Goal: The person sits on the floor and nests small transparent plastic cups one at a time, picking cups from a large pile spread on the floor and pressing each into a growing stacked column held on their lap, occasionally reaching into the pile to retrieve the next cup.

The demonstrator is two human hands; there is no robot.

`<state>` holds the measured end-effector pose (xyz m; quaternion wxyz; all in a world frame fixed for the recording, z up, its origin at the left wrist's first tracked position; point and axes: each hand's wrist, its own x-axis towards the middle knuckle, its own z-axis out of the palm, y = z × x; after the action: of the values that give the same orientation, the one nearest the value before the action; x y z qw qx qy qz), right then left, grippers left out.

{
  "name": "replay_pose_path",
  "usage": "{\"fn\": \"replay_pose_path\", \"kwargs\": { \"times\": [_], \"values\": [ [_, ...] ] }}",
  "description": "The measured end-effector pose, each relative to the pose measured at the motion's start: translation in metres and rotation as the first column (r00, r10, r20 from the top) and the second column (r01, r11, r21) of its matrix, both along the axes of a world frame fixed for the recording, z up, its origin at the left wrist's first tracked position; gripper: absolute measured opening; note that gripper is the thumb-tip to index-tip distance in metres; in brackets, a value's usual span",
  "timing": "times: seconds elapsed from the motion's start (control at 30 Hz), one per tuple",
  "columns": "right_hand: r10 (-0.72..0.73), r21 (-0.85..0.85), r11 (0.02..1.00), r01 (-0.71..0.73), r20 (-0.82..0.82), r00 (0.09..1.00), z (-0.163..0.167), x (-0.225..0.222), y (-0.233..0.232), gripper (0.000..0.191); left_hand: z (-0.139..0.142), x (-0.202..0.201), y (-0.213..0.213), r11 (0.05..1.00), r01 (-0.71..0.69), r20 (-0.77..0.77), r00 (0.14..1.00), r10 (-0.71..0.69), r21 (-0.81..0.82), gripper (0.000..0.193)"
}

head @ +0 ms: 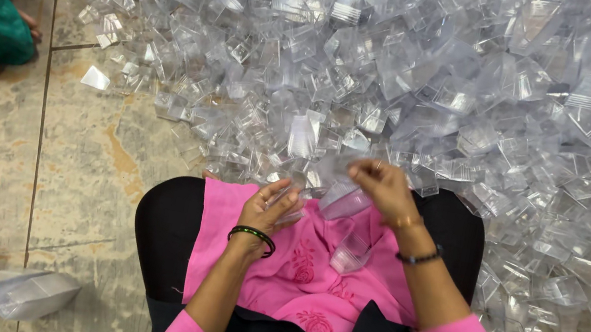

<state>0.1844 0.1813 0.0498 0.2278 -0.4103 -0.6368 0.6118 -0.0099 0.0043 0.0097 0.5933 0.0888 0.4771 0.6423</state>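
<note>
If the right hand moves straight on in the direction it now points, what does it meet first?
The right hand points up and left, holding a clear piece. Straight on, it would probably first meet the near edge of the pile of clear plastic pieces on the floor, though depth is hard to judge.

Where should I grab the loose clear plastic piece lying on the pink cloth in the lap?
Take the clear plastic piece by its upper rim, coming down from above with the right hand, which is nearest. It lies alone on the pink cloth, apart from the big pile, so its edges are probably free. Thin walls likely flex, so pinch lightly. The left hand is already holding another piece.
</note>
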Motion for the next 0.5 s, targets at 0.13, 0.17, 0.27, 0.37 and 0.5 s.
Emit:
{"fn": "replay_pose_path", "kwargs": {
  "times": [0.13,0.17,0.27,0.37,0.5],
  "values": [
    [0.204,-0.252,0.935,-0.25,-0.196,0.959,0.013,0.017,-0.053,0.03,0.012,0.017,0.004,0.994,0.095,-0.146,0.986,-0.085,0.058,0.066],
    [0.211,-0.263,0.931,-0.254,-0.179,0.961,0.015,0.019,-0.062,0.031,0.015,0.022,0.004,0.989,0.129,-0.205,0.972,-0.112,0.067,0.065],
    [0.238,-0.247,0.931,-0.27,-0.151,0.959,0.019,0.023,-0.078,0.031,0.02,0.032,0.001,0.987,0.152,-0.303,0.944,-0.131,0.046,0.061],
    [0.26,-0.18,0.939,-0.291,-0.181,0.949,0.017,0.027,-0.081,0.028,0.023,0.036,-0.004,0.981,0.171,-0.369,0.921,-0.126,0.093,0.061],
    [0.157,-0.121,0.975,-0.185,-0.212,0.965,0.012,0.035,-0.079,0.022,0.027,0.021,-0.013,0.985,0.075,-0.416,0.909,-0.002,0.158,0.058]
  ]
}}
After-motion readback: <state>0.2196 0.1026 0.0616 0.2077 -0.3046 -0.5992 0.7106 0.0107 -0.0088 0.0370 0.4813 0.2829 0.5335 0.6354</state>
